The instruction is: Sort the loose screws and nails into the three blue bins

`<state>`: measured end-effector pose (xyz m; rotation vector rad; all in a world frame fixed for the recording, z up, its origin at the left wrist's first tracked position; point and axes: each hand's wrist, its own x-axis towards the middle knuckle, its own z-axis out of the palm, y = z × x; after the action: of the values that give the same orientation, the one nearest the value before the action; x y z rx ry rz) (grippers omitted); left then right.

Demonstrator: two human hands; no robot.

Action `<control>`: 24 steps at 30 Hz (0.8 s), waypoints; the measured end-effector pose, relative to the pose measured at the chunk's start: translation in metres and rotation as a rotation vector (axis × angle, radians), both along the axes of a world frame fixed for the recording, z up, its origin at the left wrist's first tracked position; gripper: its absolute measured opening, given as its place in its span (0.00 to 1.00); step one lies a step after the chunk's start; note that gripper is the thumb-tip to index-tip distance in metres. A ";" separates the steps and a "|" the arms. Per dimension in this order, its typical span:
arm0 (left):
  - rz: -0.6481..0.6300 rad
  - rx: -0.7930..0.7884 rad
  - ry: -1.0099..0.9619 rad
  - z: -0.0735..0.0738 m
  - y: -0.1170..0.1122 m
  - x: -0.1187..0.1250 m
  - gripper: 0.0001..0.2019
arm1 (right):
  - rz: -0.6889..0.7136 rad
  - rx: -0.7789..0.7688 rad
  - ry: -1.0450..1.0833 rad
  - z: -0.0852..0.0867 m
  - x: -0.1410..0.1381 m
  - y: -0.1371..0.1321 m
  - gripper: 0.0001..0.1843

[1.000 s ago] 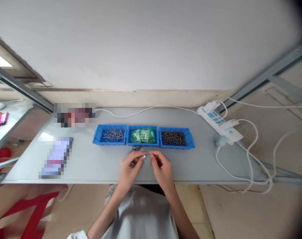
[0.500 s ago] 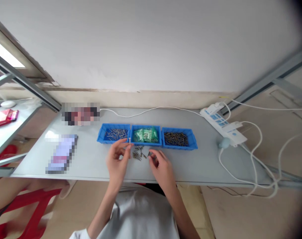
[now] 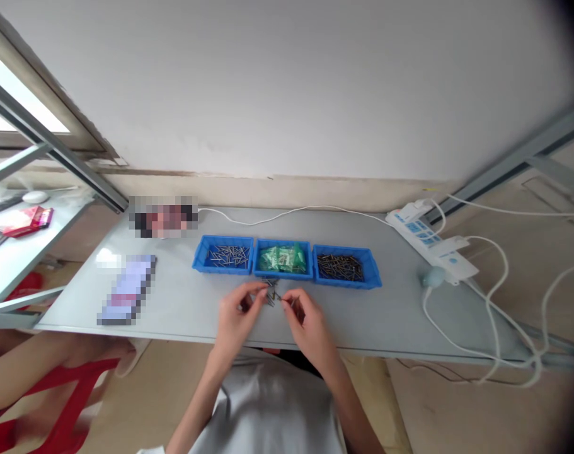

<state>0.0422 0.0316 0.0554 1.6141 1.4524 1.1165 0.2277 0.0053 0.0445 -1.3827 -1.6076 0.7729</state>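
My left hand [image 3: 241, 310] is pinched at the near side of the bins, its thumb and forefinger closed on a small screw that the fingertips mostly hide. Facing it, my right hand [image 3: 308, 315] pinches a thin dark screw [image 3: 278, 296] pointing toward the left fingertips. Several loose screws [image 3: 270, 301] lie on the table between and under the fingers. Just beyond stand three blue bins in a row: the left bin [image 3: 220, 270] with silvery screws, the middle bin [image 3: 283, 275] with green-and-clear packets, the right bin [image 3: 374, 275] with dark brassy screws.
A blurred-out phone-like slab [image 3: 128, 290] lies on the table [image 3: 409, 315] at left, with another blurred object [image 3: 166, 219] behind it. A white power strip [image 3: 431, 243] with trailing cables sits at right. Another person's leg [image 3: 45, 366] and a red stool [image 3: 74, 403] show lower left.
My left hand has lowered and moved right, bringing its fingertips close to my right hand's over the loose screws. The view has shifted slightly.
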 end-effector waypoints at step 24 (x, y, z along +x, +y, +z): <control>-0.077 -0.035 -0.253 -0.024 -0.009 0.031 0.09 | -0.268 -0.030 0.345 -0.022 0.003 -0.009 0.13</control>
<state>0.0736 0.0221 0.0319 1.4345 1.2286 1.1964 0.2311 -0.0034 0.0224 -1.3650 -1.1240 0.8234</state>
